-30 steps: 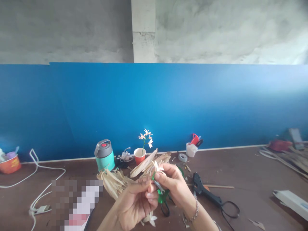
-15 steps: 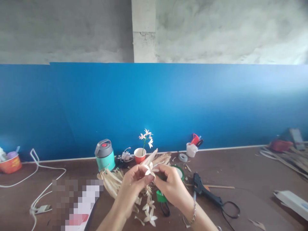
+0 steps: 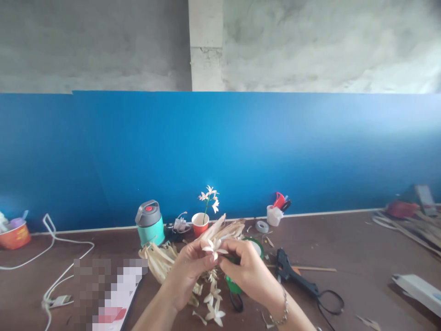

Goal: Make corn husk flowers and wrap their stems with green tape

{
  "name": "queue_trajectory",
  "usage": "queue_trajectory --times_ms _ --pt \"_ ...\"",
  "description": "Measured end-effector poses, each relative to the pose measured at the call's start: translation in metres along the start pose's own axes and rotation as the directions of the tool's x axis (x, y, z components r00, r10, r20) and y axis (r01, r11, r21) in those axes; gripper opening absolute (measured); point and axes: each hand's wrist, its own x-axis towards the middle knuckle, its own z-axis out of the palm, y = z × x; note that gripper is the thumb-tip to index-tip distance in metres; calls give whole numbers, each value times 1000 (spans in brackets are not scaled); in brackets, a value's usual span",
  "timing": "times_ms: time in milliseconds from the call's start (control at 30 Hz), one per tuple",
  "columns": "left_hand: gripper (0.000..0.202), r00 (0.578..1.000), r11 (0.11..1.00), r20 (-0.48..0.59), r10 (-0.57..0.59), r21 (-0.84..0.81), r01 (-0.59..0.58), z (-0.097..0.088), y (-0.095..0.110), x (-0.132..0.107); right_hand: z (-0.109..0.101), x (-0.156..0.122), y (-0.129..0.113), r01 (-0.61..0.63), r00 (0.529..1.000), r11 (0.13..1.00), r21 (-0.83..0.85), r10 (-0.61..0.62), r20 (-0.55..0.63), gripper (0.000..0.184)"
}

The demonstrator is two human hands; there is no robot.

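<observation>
A cream-coloured flower with narrow pointed petals [image 3: 215, 247] is held up over the table between my two hands. My left hand [image 3: 191, 269] pinches it from the left, thumb and fingers closed at its base. From the other side my right hand [image 3: 243, 264] grips it between thumb and forefinger. Below them on the table lie finished-looking loose flowers [image 3: 215, 312] of the same kind. Dried husks [image 3: 160, 259] spread behind and left of my hands. Partly hidden by my right hand is a green tape roll [image 3: 234, 285].
An orange paper cup [image 3: 200, 227] holds a stem of similar flowers. A teal flask [image 3: 151, 230] stands to its left. On the right lie a black glue gun [image 3: 292, 271] and a thin stick [image 3: 320, 268]. A white cable [image 3: 69, 266] curls at left; a blue partition [image 3: 241, 147] borders the back.
The flower has been turned and tilted slightly between my fingers, its petals now spreading more sideways. My right wrist has shifted a little right and down.
</observation>
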Motion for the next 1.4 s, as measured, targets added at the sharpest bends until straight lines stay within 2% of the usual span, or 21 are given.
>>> queue_trajectory --times_ms 133,367,533,667,900,1033,1233,1400 --pt "17 1000 1000 7 -9 1 9 -4 -3 1 -1 1 2 -49 999 999 13 49 -20 10" --pt "23 998 998 -60 -14 55 18 0 0 0 -1 0 4 18 999 997 -68 -22 -47 12" --pt "25 989 980 -139 58 199 -29 7 6 -4 3 1 5 64 991 978 -198 -86 -106 13" --pt "25 976 963 -182 118 261 -67 8 5 -5 5 0 6 72 987 975 -208 -100 -125 15" --pt "24 976 949 -152 157 297 -107 4 1 -4 7 1 7 -31 989 997 -65 21 -146 13" --pt "24 980 949 -138 145 301 -98 4 3 -5 6 2 6 -113 984 992 -56 103 -147 11" --pt "23 987 932 -100 127 353 -84 0 2 -5 0 4 8 -220 974 974 57 223 -48 16" --pt "27 980 924 -164 114 381 -43 -4 -3 -5 -2 5 15 -220 974 970 107 224 -32 15"
